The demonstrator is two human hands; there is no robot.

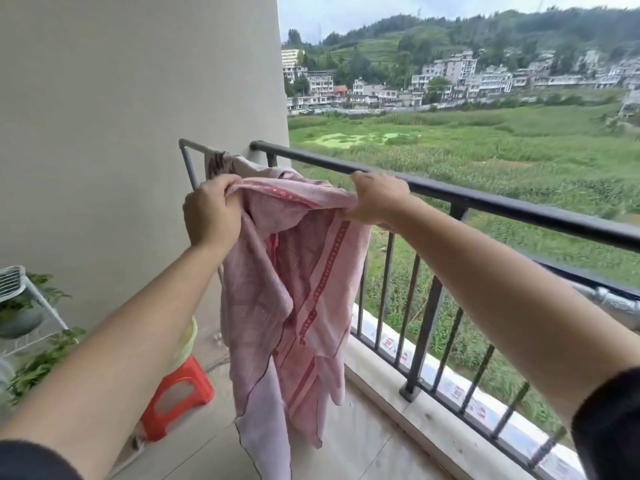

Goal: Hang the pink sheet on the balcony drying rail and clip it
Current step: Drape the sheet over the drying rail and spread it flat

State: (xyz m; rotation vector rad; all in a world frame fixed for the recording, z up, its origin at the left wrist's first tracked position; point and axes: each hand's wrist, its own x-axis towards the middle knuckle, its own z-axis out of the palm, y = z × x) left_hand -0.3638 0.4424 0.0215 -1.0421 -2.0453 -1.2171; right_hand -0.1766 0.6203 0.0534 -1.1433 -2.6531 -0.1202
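At the far left edge of the frame a white wire plant stand (pixel 20 289) holds leafy green plants (pixel 38 362). Just right of it, low in the frame, a red plastic stool (pixel 180 389) stands on the balcony floor, a pale green tub sitting on top and mostly hidden by the left forearm. A thin grey drying rail (pixel 188 164) stands against the beige wall in the upper middle, with a patterned cloth draped over its top bar.

The left hand (pixel 211 213) is closed, its fingers (pixel 227 183) curled tightly around the bunched top edge of the pink sheet (pixel 298 289). The sheet sits at the centre of the frame, stretched between both hands and hanging down in long folds towards the floor. It is a faded pink woven fabric with darker red border stripes carrying a row of small pale marks; its lower corners dangle unevenly.

The right hand (pixel 375 199) pinches the other end of the top edge, fingers pressed together on the fabric, just in front of the dark balcony railing (pixel 502 206). Beyond the railing lie green fields and hillside houses.
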